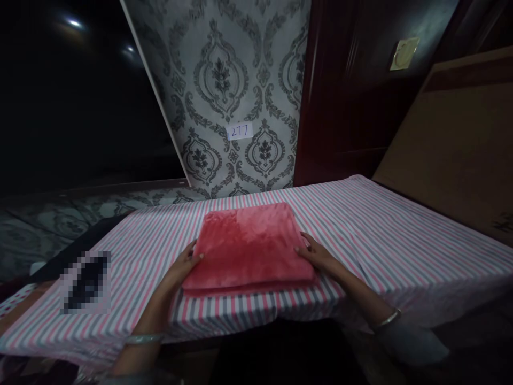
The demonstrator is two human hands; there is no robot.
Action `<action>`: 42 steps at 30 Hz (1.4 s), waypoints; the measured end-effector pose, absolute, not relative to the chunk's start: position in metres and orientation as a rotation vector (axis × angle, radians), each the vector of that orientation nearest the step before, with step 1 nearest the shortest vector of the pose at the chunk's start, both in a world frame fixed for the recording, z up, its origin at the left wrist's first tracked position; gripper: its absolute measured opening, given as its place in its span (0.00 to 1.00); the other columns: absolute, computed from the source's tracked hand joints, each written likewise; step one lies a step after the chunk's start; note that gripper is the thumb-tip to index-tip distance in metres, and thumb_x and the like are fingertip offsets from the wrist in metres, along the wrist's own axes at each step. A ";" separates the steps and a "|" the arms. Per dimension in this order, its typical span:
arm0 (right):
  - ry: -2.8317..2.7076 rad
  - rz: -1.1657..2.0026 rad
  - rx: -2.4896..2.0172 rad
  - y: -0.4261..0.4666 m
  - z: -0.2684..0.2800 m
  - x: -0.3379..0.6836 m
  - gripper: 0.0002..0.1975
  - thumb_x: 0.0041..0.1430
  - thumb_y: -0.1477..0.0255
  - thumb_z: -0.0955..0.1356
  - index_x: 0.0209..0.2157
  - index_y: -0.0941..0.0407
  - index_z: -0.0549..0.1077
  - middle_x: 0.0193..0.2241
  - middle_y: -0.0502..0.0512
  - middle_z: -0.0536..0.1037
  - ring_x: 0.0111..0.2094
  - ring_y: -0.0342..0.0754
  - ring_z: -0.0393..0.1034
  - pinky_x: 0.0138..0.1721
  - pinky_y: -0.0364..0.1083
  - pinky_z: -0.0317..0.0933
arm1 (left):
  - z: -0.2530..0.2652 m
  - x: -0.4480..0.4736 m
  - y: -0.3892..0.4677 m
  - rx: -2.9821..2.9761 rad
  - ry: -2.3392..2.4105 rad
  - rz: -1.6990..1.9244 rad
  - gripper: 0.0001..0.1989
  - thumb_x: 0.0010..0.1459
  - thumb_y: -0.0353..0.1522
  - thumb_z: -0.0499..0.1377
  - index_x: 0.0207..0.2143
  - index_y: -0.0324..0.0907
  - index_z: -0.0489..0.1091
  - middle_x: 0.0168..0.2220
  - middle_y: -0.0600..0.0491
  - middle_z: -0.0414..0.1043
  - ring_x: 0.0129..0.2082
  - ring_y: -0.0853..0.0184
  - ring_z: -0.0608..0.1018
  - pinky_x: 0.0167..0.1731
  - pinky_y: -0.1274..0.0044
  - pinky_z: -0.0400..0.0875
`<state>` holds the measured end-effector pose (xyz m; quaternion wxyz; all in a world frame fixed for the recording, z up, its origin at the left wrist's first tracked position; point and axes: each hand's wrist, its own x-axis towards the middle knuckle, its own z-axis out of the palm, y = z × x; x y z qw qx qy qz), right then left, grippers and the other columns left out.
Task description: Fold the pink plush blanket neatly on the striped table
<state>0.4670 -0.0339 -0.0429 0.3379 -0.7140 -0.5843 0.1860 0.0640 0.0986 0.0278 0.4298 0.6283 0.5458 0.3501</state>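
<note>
Hands flank the folded pink plush blanket (248, 246) on the striped tablecloth (401, 240): left hand (185, 263) and right hand (316, 254) flat, fingers open, touching its side edges.

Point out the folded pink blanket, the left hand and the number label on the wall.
folded pink blanket (250, 243): head view, middle of its top face.
left hand (185, 266): head view, back of the hand.
number label (239, 131): head view, centre of the paper.
</note>
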 end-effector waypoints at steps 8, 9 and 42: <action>-1.802 -0.036 -1.847 0.025 0.019 0.463 0.31 0.68 0.59 0.57 0.66 0.60 0.61 0.66 0.64 0.61 0.67 0.57 0.53 0.66 0.55 0.50 | 0.024 0.176 0.015 2.815 0.827 0.770 0.26 0.65 0.38 0.54 0.64 0.42 0.61 0.63 0.43 0.66 0.64 0.55 0.67 0.64 0.58 0.59; -1.832 -0.041 -1.872 0.037 0.024 0.458 0.31 0.68 0.59 0.57 0.67 0.59 0.60 0.67 0.64 0.59 0.68 0.57 0.51 0.66 0.56 0.49 | 0.020 0.193 0.003 2.879 0.755 0.665 0.28 0.65 0.39 0.55 0.65 0.41 0.60 0.65 0.42 0.64 0.65 0.54 0.64 0.65 0.56 0.55; -2.020 0.061 -2.011 0.078 0.017 0.453 0.33 0.68 0.51 0.57 0.69 0.49 0.56 0.71 0.61 0.49 0.70 0.65 0.39 0.63 0.71 0.43 | -0.001 0.206 -0.028 2.900 0.682 0.625 0.24 0.67 0.34 0.51 0.64 0.51 0.62 0.65 0.49 0.64 0.67 0.58 0.61 0.67 0.54 0.50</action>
